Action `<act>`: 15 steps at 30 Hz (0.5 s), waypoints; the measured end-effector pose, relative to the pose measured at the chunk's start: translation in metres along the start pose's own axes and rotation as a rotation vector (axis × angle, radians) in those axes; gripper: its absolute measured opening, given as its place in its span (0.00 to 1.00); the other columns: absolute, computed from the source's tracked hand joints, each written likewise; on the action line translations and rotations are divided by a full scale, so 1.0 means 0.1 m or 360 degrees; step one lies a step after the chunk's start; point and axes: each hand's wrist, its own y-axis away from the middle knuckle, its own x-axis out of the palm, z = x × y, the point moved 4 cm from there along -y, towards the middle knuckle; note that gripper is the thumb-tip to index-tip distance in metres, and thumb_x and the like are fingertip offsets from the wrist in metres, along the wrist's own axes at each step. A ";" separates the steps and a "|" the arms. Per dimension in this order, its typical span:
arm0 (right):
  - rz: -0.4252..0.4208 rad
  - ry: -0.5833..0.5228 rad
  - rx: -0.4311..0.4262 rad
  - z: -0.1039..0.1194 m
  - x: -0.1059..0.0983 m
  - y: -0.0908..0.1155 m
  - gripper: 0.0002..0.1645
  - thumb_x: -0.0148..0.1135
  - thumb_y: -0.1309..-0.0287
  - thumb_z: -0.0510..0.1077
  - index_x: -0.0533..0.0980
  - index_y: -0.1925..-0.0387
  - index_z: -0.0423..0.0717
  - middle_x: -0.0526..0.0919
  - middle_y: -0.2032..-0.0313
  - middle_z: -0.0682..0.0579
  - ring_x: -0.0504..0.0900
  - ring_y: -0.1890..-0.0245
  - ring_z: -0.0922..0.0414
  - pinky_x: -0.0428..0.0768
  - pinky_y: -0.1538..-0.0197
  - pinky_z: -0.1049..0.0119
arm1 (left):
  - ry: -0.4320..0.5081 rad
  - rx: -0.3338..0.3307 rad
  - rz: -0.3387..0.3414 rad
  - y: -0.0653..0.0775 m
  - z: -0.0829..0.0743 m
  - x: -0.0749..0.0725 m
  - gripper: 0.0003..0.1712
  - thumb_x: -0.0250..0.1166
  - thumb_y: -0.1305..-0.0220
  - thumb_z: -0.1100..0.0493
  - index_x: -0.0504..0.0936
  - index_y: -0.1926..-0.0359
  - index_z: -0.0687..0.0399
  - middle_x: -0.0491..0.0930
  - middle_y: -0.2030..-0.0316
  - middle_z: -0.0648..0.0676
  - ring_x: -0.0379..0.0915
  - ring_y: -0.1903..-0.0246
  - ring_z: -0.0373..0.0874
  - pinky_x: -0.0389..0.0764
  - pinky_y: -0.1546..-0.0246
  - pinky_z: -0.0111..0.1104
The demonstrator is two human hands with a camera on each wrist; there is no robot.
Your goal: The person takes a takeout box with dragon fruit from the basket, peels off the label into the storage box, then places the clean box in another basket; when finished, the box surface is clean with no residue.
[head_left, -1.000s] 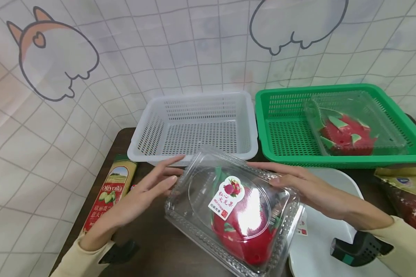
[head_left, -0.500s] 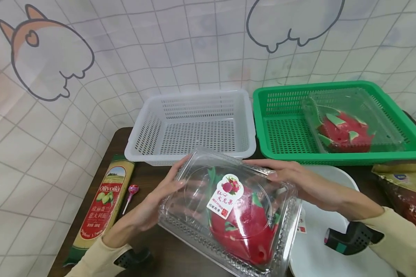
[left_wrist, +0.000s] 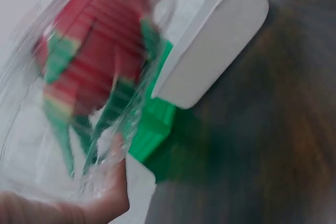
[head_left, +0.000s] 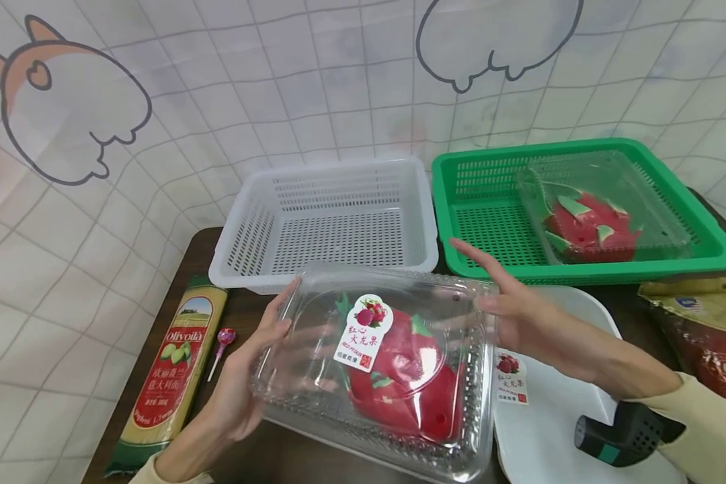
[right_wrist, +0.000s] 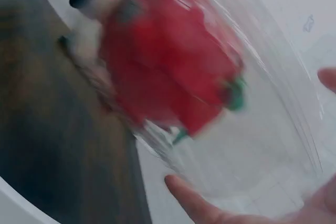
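A clear plastic clamshell box (head_left: 307, 366) hangs tilted over the dark table. Inside it lies a red dragon fruit (head_left: 399, 376) with green scales, and a white label is stuck on the lid. My left hand (head_left: 238, 383) grips the box's left side, thumb by the rim and fingers seen blurred through the plastic beneath. At the upper right corner is my right hand (head_left: 523, 319), its index finger stretched away from the box. The right wrist view shows the right hand's fingers (right_wrist: 191, 200) spread near the box edge; whether they touch it is unclear.
Behind stand a white basket (head_left: 323, 279) and a green basket (head_left: 587, 272); the latter contains another boxed dragon fruit (head_left: 587, 225). A spaghetti pack (head_left: 172, 366) and a lollipop (head_left: 225, 336) lie left. A white tray (head_left: 556, 430) and a brown-gold bag (head_left: 702, 329) are right.
My left hand has come from beside the box to hold its left side. The box has turned more level and shifted slightly left. My right index finger has lifted off it.
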 end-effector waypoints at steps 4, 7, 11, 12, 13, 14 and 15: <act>-0.0072 0.0148 0.0032 0.01 0.18 0.15 0.61 0.61 0.30 0.56 0.26 0.21 0.86 0.39 0.19 0.35 0.54 0.25 0.26 0.80 0.43 0.32 | -0.0010 0.0017 -0.0193 0.06 0.02 0.02 0.33 0.39 0.17 0.52 0.42 0.18 0.30 0.65 0.29 0.70 0.74 0.35 0.61 0.79 0.45 0.64; -0.0072 0.0288 0.0085 0.02 0.31 0.21 0.64 0.66 0.33 0.57 0.28 0.21 0.86 0.38 0.19 0.36 0.55 0.26 0.24 0.84 0.49 0.35 | -0.0092 0.0035 -0.0306 0.08 0.04 0.01 0.34 0.41 0.19 0.52 0.43 0.18 0.30 0.66 0.29 0.71 0.77 0.37 0.60 0.80 0.46 0.63; -0.0088 0.0334 0.0179 -0.03 0.38 0.19 0.65 0.67 0.33 0.57 0.27 0.19 0.80 0.37 0.19 0.35 0.64 0.30 0.27 0.86 0.51 0.42 | -0.0163 0.0000 -0.0380 0.12 0.07 -0.01 0.35 0.43 0.20 0.52 0.45 0.19 0.27 0.67 0.30 0.69 0.77 0.38 0.60 0.82 0.49 0.61; -0.0093 0.0343 0.0203 -0.05 0.39 0.18 0.65 0.67 0.33 0.58 0.27 0.19 0.78 0.37 0.19 0.35 0.63 0.29 0.27 0.87 0.51 0.44 | -0.0167 -0.0023 -0.0399 0.13 0.09 -0.01 0.35 0.43 0.20 0.52 0.46 0.19 0.26 0.64 0.28 0.68 0.76 0.38 0.61 0.82 0.49 0.60; -0.0094 0.0354 0.0221 -0.06 0.40 0.17 0.65 0.66 0.33 0.58 0.26 0.18 0.76 0.37 0.19 0.35 0.61 0.28 0.27 0.87 0.52 0.45 | -0.0168 -0.0047 -0.0416 0.14 0.10 -0.02 0.35 0.44 0.21 0.51 0.46 0.19 0.25 0.61 0.27 0.67 0.75 0.38 0.61 0.82 0.49 0.59; -0.0099 0.0363 0.0243 -0.08 0.41 0.16 0.65 0.66 0.32 0.59 0.26 0.18 0.75 0.36 0.19 0.35 0.59 0.27 0.28 0.87 0.53 0.47 | -0.0166 -0.0072 -0.0433 0.15 0.12 -0.02 0.35 0.44 0.21 0.51 0.46 0.20 0.24 0.58 0.26 0.66 0.74 0.38 0.61 0.82 0.49 0.59; -0.0102 0.0367 0.0259 -0.09 0.41 0.15 0.65 0.65 0.32 0.60 0.25 0.18 0.73 0.37 0.19 0.35 0.61 0.28 0.29 0.87 0.54 0.48 | -0.0161 -0.0099 -0.0448 0.15 0.14 -0.02 0.34 0.45 0.21 0.50 0.46 0.20 0.23 0.57 0.26 0.66 0.74 0.38 0.61 0.82 0.49 0.58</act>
